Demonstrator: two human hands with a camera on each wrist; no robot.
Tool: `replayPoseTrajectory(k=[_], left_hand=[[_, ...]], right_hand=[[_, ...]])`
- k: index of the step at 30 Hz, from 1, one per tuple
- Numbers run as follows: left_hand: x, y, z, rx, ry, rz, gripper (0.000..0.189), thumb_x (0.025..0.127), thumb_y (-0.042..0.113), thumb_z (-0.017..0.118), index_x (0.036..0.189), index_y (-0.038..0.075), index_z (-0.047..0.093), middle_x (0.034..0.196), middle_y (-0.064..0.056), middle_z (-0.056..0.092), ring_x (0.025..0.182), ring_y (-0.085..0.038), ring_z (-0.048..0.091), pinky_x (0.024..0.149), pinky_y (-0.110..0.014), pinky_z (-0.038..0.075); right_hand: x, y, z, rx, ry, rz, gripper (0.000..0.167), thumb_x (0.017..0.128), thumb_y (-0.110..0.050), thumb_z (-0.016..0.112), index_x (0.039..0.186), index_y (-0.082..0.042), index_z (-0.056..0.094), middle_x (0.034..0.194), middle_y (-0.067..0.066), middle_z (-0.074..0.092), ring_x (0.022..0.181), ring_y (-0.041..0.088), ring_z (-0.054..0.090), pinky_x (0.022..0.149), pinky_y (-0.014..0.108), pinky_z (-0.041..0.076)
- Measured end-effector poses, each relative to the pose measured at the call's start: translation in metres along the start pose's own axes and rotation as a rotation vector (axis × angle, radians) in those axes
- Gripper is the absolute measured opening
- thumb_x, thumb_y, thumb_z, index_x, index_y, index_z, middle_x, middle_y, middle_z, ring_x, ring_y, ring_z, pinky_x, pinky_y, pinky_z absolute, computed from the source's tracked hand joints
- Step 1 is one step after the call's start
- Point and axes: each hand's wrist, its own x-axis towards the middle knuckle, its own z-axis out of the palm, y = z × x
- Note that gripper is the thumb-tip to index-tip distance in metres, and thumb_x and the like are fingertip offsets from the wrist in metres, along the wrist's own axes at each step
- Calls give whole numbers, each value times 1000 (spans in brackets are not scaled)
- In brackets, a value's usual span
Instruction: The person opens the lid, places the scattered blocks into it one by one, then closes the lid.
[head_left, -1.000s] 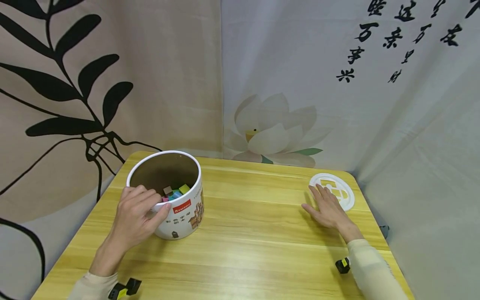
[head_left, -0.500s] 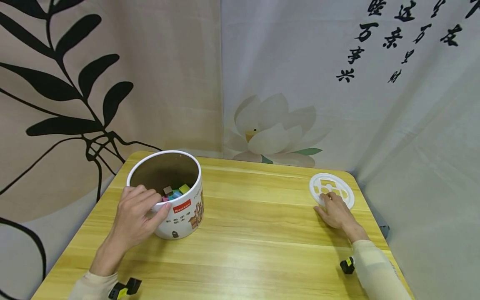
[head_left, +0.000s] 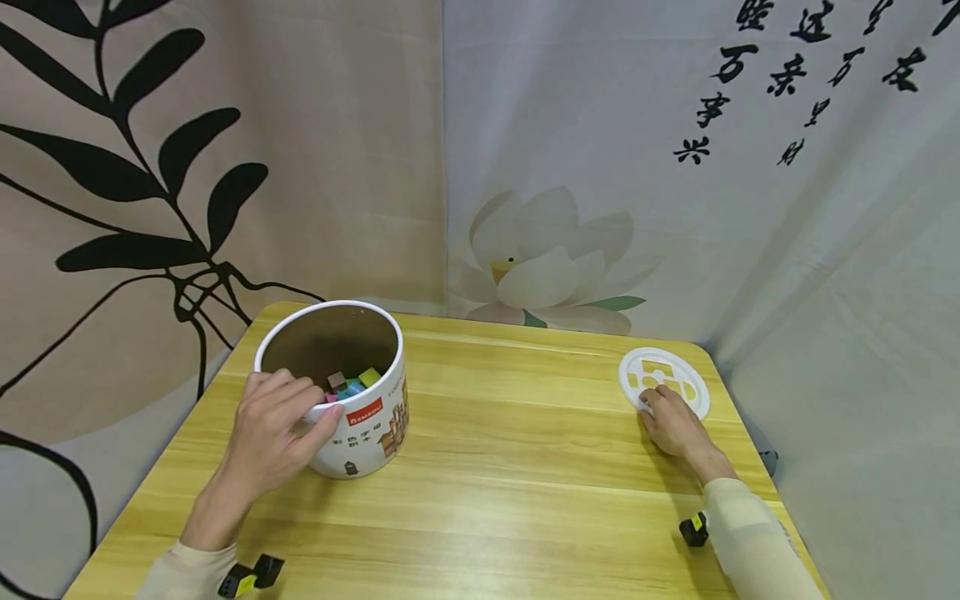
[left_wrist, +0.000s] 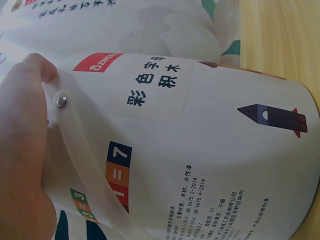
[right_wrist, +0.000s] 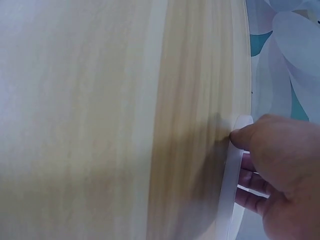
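A white printed bucket [head_left: 367, 433] stands upright at the table's left, with several coloured wooden blocks [head_left: 351, 389] inside. My left hand [head_left: 273, 433] grips its near rim, fingers over the edge and thumb outside. Seen from the left wrist, the bucket's wall [left_wrist: 215, 135] carries printed labels and a pale strap handle [left_wrist: 82, 155]. At the far right lies a round white lid [head_left: 693, 392] with cut-out openings. My right hand [head_left: 678, 429] pinches its near edge; in the right wrist view the thumb [right_wrist: 242, 137] is at the lid's rim [right_wrist: 229, 185], fingers curled over the other side.
The wooden table [head_left: 510, 467] reaches back to a curtain [head_left: 555, 150] printed with a lotus and dark characters. On the left hangs cloth with a dark leaf print [head_left: 112, 167]. Each sleeve bears a small black wrist camera [head_left: 693, 529].
My right hand has drawn back from over the lid to its near edge, its spread fingers now curled on it. The left hand, the bucket and the lid look unmoved.
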Motion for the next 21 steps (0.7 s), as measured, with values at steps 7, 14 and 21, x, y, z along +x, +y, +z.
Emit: replayPoseTrajectory(k=[7,14,21], left_hand=[[0,0,2,-3,19,5,39,103,42,64,71,19,62,67,5,63,74,-15,45,86,-38,29],[0,0,3,-7,33,10,42,104,44,63,70,20,62,66,6,62,74,-15,45,86,-38,29],[0,-1,3,-13,34,10,42,104,45,63,70,20,62,67,6,63,75,-15,45,86,-38,29]], right_hand=[[1,-4,-3,-14,37,-46,21,104,0,71,121,11,70,113,25,70,106,46,71,96,61,59],[4,-29,-17,33,138,-144,19,103,3,71,120,11,71,112,25,73,106,45,71,96,60,59],[17,-70,-31,43,297,-323,19,96,7,79,113,7,72,102,17,72,89,29,66,80,49,57]])
